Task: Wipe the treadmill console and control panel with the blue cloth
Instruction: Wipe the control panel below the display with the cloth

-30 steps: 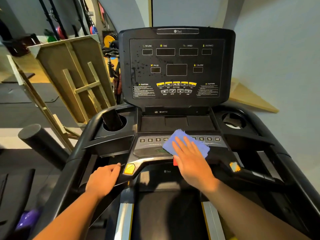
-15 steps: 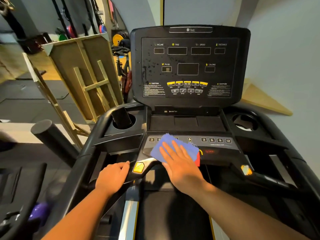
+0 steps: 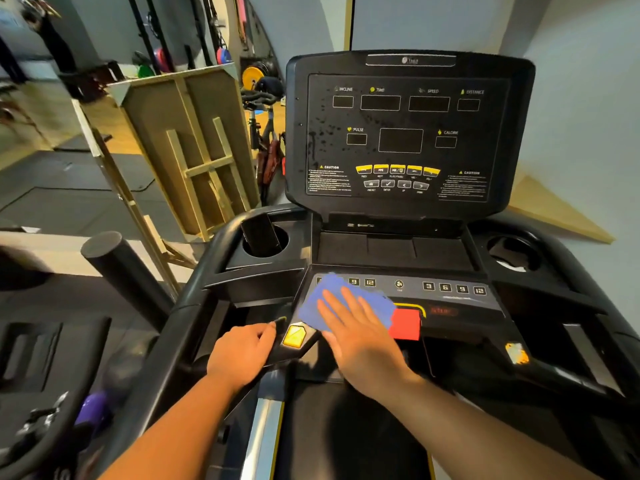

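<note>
Grey wall (image 3: 571, 98), upturned wooden table (image 3: 187, 147), dark floor mats (image 3: 69, 199)

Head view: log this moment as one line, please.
right hand flat on blue cloth, left end of control panel | left hand grips handlebar | console spotted

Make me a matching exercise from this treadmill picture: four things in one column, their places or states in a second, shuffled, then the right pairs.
Things:
1. blue cloth
2. left hand
3. red stop button
4. upper display

Places or states:
A. spotted with droplets
B. just right of the cloth
C. flat under the right hand
D. gripping the handlebar by the yellow button

Pairs: 1-C, 2-D, 3-B, 4-A
</note>
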